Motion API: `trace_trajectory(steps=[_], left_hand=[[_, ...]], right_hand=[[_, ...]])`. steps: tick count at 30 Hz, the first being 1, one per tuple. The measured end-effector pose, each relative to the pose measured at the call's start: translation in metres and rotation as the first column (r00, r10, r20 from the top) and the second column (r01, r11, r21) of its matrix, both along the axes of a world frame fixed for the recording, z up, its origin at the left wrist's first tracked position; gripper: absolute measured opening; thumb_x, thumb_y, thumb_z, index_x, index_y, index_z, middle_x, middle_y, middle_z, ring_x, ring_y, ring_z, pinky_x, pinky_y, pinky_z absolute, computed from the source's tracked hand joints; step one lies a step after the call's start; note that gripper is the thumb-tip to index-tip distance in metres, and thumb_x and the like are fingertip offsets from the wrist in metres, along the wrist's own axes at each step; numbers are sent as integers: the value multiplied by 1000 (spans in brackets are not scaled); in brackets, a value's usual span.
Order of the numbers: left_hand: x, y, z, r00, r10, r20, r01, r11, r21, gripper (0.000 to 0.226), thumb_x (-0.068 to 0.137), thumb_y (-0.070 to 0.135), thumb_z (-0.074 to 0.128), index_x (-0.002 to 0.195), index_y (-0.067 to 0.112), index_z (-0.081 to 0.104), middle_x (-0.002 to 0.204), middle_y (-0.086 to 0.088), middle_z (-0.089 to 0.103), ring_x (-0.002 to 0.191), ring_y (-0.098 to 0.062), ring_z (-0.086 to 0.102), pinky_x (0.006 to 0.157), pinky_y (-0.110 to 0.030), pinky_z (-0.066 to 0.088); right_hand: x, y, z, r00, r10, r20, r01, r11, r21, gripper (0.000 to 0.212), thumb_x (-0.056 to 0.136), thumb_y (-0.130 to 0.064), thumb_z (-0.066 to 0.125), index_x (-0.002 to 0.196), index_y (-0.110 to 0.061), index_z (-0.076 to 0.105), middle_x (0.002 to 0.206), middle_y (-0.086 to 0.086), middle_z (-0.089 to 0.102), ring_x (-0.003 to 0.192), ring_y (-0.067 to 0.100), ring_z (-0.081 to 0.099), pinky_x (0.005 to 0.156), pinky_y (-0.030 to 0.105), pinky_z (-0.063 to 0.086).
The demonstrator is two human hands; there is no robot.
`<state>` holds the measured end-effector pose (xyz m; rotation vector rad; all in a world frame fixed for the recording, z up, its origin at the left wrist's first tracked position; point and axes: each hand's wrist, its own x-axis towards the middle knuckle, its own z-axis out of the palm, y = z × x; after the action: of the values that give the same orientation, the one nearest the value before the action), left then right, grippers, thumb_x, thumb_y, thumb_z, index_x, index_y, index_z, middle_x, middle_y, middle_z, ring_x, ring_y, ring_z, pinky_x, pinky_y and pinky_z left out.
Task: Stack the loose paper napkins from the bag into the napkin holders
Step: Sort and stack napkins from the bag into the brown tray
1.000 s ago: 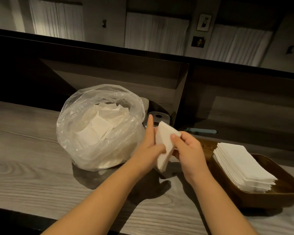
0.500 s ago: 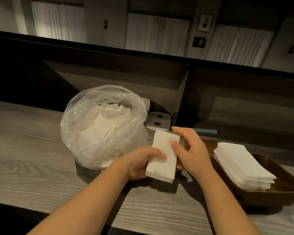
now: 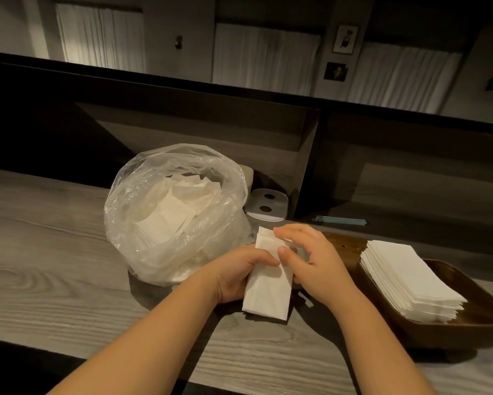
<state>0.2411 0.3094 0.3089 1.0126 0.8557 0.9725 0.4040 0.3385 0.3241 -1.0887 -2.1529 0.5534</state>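
A clear plastic bag (image 3: 142, 206) with loose white napkins (image 3: 171, 215) inside stands on the grey wooden counter (image 3: 46, 266). In front of it I hold a small bundle of white napkins (image 3: 268, 292) above the counter. My left hand (image 3: 236, 275) grips the bundle's left edge, thumb on top. My right hand (image 3: 313, 260) holds its right side, thumb pressing the top sheet, fingers curved over the far end. At the right, a dark wooden napkin holder (image 3: 467, 326) carries a neat stack of napkins (image 3: 407, 277).
A white plastic lid with two dark holes (image 3: 265, 205) lies behind the bag, near a partition. A light blue flat item (image 3: 340, 220) lies on the ledge behind the holder. A raised dark counter wall runs along the back.
The napkin bundle has turned from upright to lying flatter and lower over the counter. My left hand shifted from behind it to gripping its left edge; my right fingers curled over its far end.
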Motion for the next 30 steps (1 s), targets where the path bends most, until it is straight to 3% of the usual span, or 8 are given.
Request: trace_trajectory(steps=[4, 6, 8, 12, 17, 21, 26, 30], left_hand=[[1, -1, 0, 998, -36, -49, 37, 999, 8, 23, 94, 1, 49, 110, 14, 59, 82, -4, 75, 78, -17, 72, 74, -33, 55], [2, 0, 0, 997, -57, -43, 56, 998, -13, 23, 93, 3, 53, 113, 12, 58, 88, -7, 74, 84, -20, 71, 81, -36, 56], [-1, 0, 1, 994, -95, -60, 95, 995, -13, 28, 89, 7, 59, 117, 12, 57, 96, -10, 74, 91, -23, 71, 89, -38, 55], [-7, 5, 2, 974, 99, -206, -84, 993, 77, 26, 92, 5, 61, 115, 17, 60, 107, -7, 69, 100, -21, 65, 83, -32, 56], [-4, 12, -12, 842, 508, -181, -441, 842, 312, 27, 89, 14, 68, 113, 24, 61, 112, 3, 61, 105, -18, 56, 78, -28, 54], [0, 11, -17, 849, 438, -296, -286, 852, 439, 49, 95, 10, 59, 128, 43, 45, 120, 4, 53, 104, -16, 59, 83, -28, 58], [-1, 8, -13, 883, 279, -378, -62, 867, 495, 88, 86, -4, 60, 132, 59, 19, 126, 10, 37, 107, -18, 51, 86, -25, 55], [-2, 10, -15, 867, 336, -368, -108, 848, 519, 86, 81, 4, 59, 132, 58, 17, 125, 0, 37, 102, -21, 52, 81, -28, 57]], right_hand=[[-2, 0, 0, 1000, 24, 11, -23, 998, -56, 42, 98, -32, 56, 137, -40, 45, 131, -27, 36, 129, 2, 34, 102, 31, 44], [-1, 1, -1, 999, 52, 9, -50, 991, -121, 25, 95, -32, 59, 117, -41, 51, 121, -23, 46, 109, 6, 53, 71, 23, 55], [1, 2, -2, 995, 31, -95, -47, 984, -172, 11, 93, -28, 63, 103, -32, 58, 106, -12, 56, 82, 10, 62, 52, 15, 49], [8, 7, 0, 924, -120, -364, 51, 980, -194, 5, 94, -24, 62, 98, -26, 60, 98, -7, 63, 88, 8, 62, 62, 18, 49], [6, 14, -10, 856, -267, -443, 141, 944, -297, 14, 96, -19, 58, 106, -28, 54, 107, -5, 62, 95, 10, 61, 67, 21, 52], [3, 15, -18, 846, -268, -461, 38, 893, -449, 32, 93, -6, 59, 117, -25, 52, 111, 0, 57, 96, 17, 61, 64, 26, 57], [4, 18, -27, 882, -165, -442, -37, 910, -413, 52, 86, -7, 70, 125, -32, 47, 122, -2, 52, 108, 21, 58, 83, 40, 60], [6, 24, -32, 908, -179, -378, -13, 891, -453, 65, 84, -5, 73, 135, -31, 42, 122, -3, 49, 108, 20, 57, 82, 34, 60]])
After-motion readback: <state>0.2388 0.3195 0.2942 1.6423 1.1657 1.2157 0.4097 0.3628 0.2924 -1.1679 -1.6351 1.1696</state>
